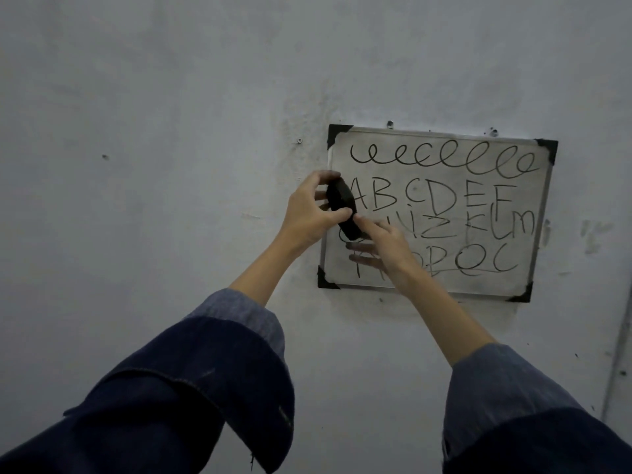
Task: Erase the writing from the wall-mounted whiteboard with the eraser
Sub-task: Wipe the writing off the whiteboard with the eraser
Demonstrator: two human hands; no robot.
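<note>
Nearest the viewer, two forearms in rolled dark denim sleeves [205, 381] reach up and away toward a grey wall [171, 114]. Beyond the cuffs, the left hand [309, 208] curls round one dark oval eraser [343, 208], thumb below and fingers over its top edge, holding it at the left edge of the board. The right hand [386, 244] comes in from lower right; its fingertips [359, 218] touch the eraser's lower end, and whether they pinch it or merely steady it cannot be told.

Farthest, one small whiteboard [533, 234] hangs on the wall, with four black corner caps. It carries four rows of black marker: one line of loops, then three rows of capital letters, all apparently intact.

The step in hand appears to be settling the eraser into a working grip. Wiping has not visibly begun. Next, the pad likely needs pressing flat on the board and sweeping across each row.
</note>
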